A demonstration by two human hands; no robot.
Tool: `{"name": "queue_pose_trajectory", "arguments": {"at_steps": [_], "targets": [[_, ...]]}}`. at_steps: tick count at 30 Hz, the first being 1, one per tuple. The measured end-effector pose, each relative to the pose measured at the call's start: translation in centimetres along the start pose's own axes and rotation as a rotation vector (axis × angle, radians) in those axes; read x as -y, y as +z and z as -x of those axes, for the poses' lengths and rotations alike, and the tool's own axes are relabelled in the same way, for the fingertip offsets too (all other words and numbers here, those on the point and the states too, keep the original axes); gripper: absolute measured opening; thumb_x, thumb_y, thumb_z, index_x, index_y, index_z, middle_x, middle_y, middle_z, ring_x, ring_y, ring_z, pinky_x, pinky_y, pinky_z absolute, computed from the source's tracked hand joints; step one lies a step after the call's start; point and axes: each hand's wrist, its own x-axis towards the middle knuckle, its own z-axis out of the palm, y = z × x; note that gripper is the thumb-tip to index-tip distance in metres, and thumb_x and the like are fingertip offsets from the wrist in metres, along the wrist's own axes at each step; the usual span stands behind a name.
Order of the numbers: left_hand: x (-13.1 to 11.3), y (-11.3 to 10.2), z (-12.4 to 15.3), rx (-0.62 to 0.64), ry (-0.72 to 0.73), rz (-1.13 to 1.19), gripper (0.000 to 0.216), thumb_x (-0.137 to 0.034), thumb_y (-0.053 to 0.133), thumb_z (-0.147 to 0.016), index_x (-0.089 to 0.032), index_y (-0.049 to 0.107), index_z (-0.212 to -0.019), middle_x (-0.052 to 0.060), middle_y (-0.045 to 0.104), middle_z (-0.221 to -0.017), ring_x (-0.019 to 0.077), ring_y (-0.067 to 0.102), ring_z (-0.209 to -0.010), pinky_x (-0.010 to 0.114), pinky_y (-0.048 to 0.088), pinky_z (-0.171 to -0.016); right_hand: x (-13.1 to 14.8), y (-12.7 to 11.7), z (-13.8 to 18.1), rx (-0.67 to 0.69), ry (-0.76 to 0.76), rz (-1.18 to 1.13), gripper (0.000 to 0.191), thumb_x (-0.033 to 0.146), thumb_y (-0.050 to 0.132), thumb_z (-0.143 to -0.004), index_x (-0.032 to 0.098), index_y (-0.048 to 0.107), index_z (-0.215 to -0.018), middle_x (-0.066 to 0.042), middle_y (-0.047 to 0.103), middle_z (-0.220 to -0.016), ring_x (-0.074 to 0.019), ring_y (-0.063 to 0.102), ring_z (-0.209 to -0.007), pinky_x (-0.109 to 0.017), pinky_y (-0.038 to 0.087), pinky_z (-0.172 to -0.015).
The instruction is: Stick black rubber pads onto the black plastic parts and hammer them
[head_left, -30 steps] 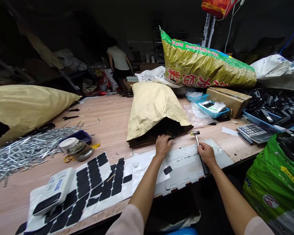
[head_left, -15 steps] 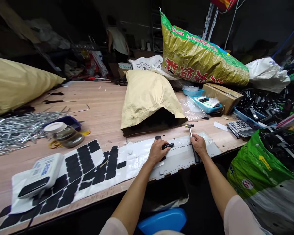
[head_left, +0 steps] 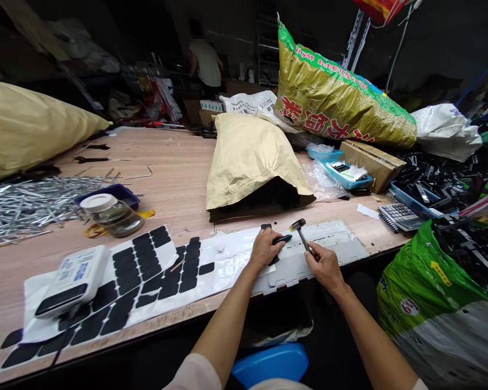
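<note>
My left hand (head_left: 265,249) is closed round a small black cylindrical piece (head_left: 282,239) that lies low over the work surface and points right. Gripped by its handle in my right hand (head_left: 324,265) is a small hammer (head_left: 298,224), its head raised just beyond the black piece's tip. Under both hands is a grey-white board (head_left: 329,249) with dark marks along it. A flat black pad (head_left: 265,226) pokes out past my left fingers. White sheets bearing rows of black rounded pads (head_left: 190,265) stretch to the left.
An open paper sack (head_left: 252,162) stands behind my hands. To the left are a lidded jar (head_left: 116,215), a white device (head_left: 74,281) and heaped metal rods (head_left: 24,206). A calculator (head_left: 402,215) and a filled green bag (head_left: 415,276) are at right. Another person (head_left: 206,62) stands far back.
My right hand has moved left, bringing the hammer head over toward the black piece. My left hand keeps its hold in nearly the same place. The whole view has shifted slightly.
</note>
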Motion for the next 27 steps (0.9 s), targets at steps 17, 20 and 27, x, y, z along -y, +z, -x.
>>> {"name": "queue_pose_trajectory", "arguments": {"at_steps": [17, 20, 27], "targets": [[-0.2, 0.0, 0.0, -0.004, -0.026, 0.022, 0.011, -0.022, 0.07, -0.08, -0.024, 0.077, -0.088, 0.001, 0.061, -0.084, 0.0185, 0.052, -0.085, 0.031, 0.041, -0.078, 0.7, 1.7, 1.1, 0.034, -0.172, 0.183, 0.037, 0.027, 0.055, -0.084, 0.023, 0.075, -0.115, -0.007, 0.079, -0.101, -0.0227, 0.074, -0.087, -0.028, 0.056, -0.079], [-0.3, 0.0, 0.0, -0.001, -0.026, 0.025, 0.012, -0.022, 0.071, -0.08, -0.025, 0.078, -0.09, 0.001, 0.062, -0.083, 0.0185, 0.053, -0.087, 0.031, 0.042, -0.08, 0.4, 1.6, 0.6, 0.054, -0.105, 0.138, 0.035, 0.03, 0.056, -0.084, 0.023, 0.076, -0.112, -0.006, 0.078, -0.088, -0.0206, 0.072, -0.074, -0.027, 0.055, -0.072], [-0.3, 0.1, 0.2, 0.004, -0.06, 0.017, 0.018, -0.023, 0.074, -0.079, -0.023, 0.078, -0.096, 0.003, 0.064, -0.089, 0.0207, 0.055, -0.091, 0.033, 0.045, -0.082, -3.0, -0.8, -5.0, -0.06, 0.16, -0.034, 0.045, 0.043, 0.056, -0.081, 0.014, 0.076, -0.11, -0.002, 0.067, -0.066, -0.0179, 0.06, -0.06, -0.028, 0.047, -0.064]]}}
